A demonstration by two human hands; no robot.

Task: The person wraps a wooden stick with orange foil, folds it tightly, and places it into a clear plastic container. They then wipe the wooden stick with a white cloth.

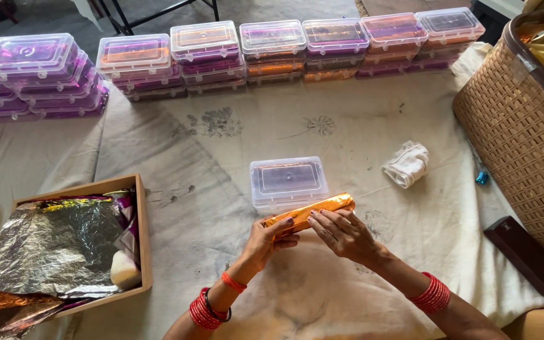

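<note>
Gripping the orange foil roll (310,213) with your left hand (271,238) and right hand (342,233), just near the clear box (288,181).

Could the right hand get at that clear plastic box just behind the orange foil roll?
Probably yes: the clear box lies just beyond the orange roll, with bare cloth around it, but the right hand is busy on the roll.
</note>
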